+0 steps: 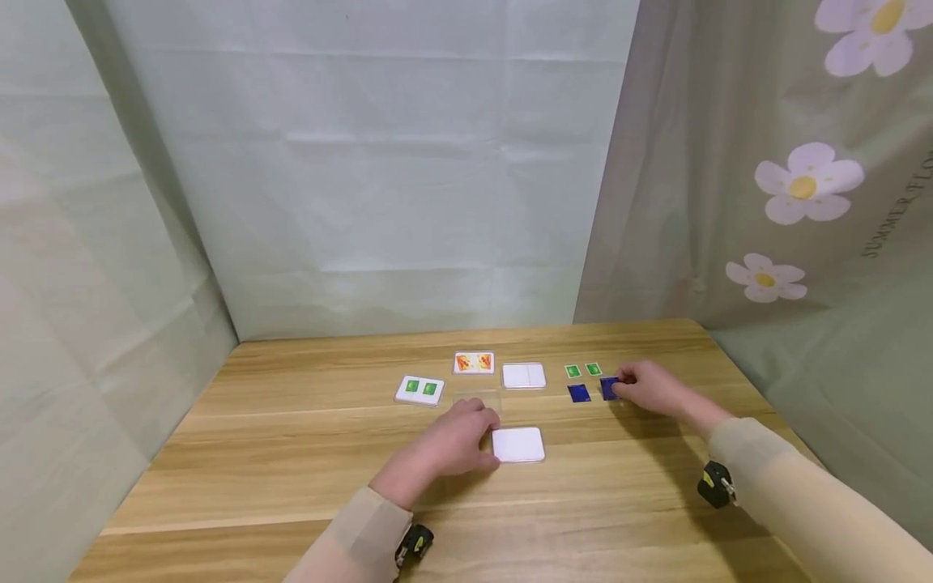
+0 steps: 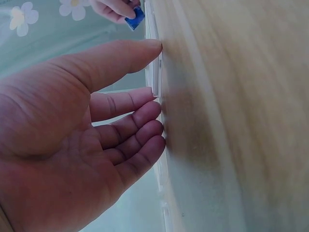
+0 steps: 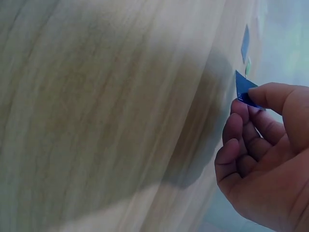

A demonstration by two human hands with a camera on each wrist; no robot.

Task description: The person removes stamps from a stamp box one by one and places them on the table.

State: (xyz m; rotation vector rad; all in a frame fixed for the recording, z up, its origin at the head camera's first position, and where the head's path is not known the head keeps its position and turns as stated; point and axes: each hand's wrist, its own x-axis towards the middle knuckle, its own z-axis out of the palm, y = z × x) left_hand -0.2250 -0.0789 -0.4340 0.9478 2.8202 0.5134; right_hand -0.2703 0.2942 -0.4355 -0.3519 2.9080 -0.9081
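My left hand (image 1: 455, 437) is at the left end of a blank white card in a clear case (image 1: 518, 445), with thumb and index finger at its two corners. In the left wrist view, the card's edge (image 2: 156, 77) shows between these two fingertips, while the other fingers touch the table. Farther right, my right hand (image 1: 649, 387) pinches a small dark blue square card (image 1: 608, 389) between thumb and fingers. The right wrist view shows that blue card (image 3: 245, 92) tilted up. Another blue square card (image 1: 579, 393) lies just left of it.
Two small green picture cards (image 1: 573, 371) lie behind the blue ones. A two-part white card (image 1: 523, 376), an orange picture card (image 1: 474, 363) and a green picture card (image 1: 419, 390) lie farther left. A clear case (image 1: 477, 399) lies behind my left hand. Curtains (image 1: 408, 202) surround the wooden table (image 1: 291, 453).
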